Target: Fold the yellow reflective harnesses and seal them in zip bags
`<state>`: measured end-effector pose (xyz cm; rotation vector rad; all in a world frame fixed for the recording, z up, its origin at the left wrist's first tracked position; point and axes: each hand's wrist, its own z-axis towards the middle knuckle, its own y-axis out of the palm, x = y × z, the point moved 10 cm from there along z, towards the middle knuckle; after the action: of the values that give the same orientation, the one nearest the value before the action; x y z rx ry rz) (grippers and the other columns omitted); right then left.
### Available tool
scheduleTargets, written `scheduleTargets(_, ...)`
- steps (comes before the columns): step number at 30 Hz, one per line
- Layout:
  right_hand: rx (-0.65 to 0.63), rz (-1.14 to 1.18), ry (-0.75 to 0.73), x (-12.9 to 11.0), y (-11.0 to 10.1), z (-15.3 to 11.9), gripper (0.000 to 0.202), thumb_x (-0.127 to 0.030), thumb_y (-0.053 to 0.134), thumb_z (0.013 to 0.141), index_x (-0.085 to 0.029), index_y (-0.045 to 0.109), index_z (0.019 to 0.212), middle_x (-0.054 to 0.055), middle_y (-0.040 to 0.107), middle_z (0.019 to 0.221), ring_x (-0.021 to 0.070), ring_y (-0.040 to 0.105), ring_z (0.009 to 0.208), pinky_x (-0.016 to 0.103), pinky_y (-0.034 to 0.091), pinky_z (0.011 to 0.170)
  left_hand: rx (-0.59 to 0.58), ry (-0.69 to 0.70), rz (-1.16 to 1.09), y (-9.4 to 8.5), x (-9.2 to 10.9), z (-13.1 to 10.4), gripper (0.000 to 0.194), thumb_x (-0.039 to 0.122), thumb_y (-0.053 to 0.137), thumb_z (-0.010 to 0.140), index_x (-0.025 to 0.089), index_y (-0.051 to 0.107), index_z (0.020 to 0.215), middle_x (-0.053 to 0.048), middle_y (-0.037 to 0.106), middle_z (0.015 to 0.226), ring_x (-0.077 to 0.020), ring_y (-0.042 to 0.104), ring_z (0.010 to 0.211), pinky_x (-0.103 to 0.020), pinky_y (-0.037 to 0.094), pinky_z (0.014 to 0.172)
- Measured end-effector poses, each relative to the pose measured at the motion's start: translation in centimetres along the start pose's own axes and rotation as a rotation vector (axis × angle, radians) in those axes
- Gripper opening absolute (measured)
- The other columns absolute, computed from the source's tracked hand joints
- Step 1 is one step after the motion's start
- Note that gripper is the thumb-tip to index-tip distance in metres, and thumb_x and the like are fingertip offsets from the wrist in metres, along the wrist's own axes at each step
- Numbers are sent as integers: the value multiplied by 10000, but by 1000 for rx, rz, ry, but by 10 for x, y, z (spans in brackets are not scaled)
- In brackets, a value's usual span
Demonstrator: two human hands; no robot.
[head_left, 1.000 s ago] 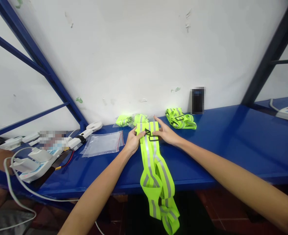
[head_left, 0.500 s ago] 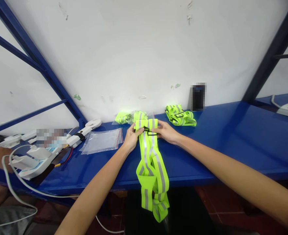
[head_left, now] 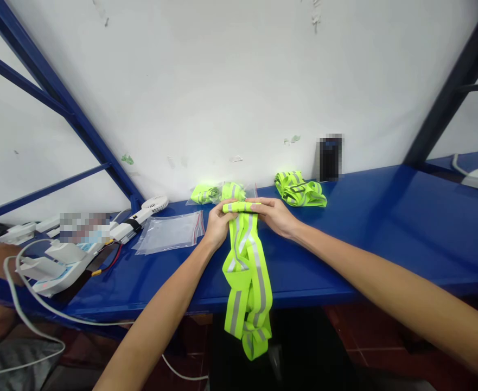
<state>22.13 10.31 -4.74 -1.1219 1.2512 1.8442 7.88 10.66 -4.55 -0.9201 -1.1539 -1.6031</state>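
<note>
Blue table (head_left: 377,217) | left hand (head_left: 217,225), right hand (head_left: 280,218): both pinching reflective strap (head_left: 259,271) at folded end

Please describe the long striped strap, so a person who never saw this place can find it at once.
Start from the blue table against the white wall. Over its middle, the left hand and right hand hold a yellow-green strap with grey stripes by its folded end. Unlike the compact bundles behind it, it trails long and loose past the table's front edge.
</note>
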Motion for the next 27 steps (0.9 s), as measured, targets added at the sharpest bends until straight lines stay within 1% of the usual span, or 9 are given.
scheduleTargets(3,1,37,-18,-3,-2,1,332,-255,826,606,-154,752,914,74,757,932,218,684,918,379,492,924,-40,-44,-123,9,2,-3,438,261,767,625,141,693,1040,-86,696,1010,-235,653,958,-347,487,903)
scheduleTargets(5,-2,45,-32,-4,-2,2,333,-245,826,597,-156,754,910,73,759,929,217,683,926,380,485,939,1,-52,-160,8,2,-3,577,222,777,627,183,638,1186,-96,642,1179,-237,624,1074,-345,473,954)
scheduleTargets(9,15,10,-85,-7,-7,5,345,-250,812,614,-161,751,942,73,757,943,224,683,922,391,487,929,70,-64,-166,4,-1,-4,1016,106,787,595,354,319,1461,-63,505,1380,-216,559,1213,-335,455,1007)
scheduleTargets(12,36,-33,-143,-10,-12,7,375,-260,811,622,-159,743,977,77,748,980,234,678,953,399,484,936,122,-113,-183,2,-6,-5,1138,74,774,606,372,146,1507,-55,567,1306,-215,607,1150,-351,486,976)
scheduleTargets(15,58,-127,-222,-17,-15,7,379,-282,807,632,-167,743,987,89,718,1095,248,647,1050,395,473,963,122,-193,-189,6,-14,-8,959,76,760,625,263,323,1458,-68,676,1116,-232,667,1029,-378,510,940)
scheduleTargets(17,78,-210,-273,-23,-15,5,355,-294,801,639,-176,750,970,95,677,1191,252,617,1110,381,467,974,74,-237,-166,11,-19,-9,668,119,765,646,160,542,1274,-89,716,996,-240,690,949,-388,514,922)
scheduleTargets(20,81,-306,-313,-28,-12,2,339,-299,800,638,-187,757,955,99,640,1248,256,595,1145,376,469,972,16,-270,-123,17,-24,-10,344,181,773,666,102,673,985,-107,735,917,-236,701,864,-374,520,892)
scheduleTargets(23,75,-343,-336,-32,-10,0,342,-319,792,650,-201,755,969,93,636,1250,261,581,1166,392,470,976,-33,-308,-91,21,-28,-13,282,253,784,680,96,697,898,-120,740,905,-244,702,838,-371,527,862)
scheduleTargets(27,69,-347,-349,-36,-8,-1,352,-316,789,653,-201,751,984,94,612,1283,262,568,1184,394,456,994,-38,-319,-83,23,-30,-15,350,307,782,698,120,692,980,-114,742,937,-265,699,889,-388,521,875)
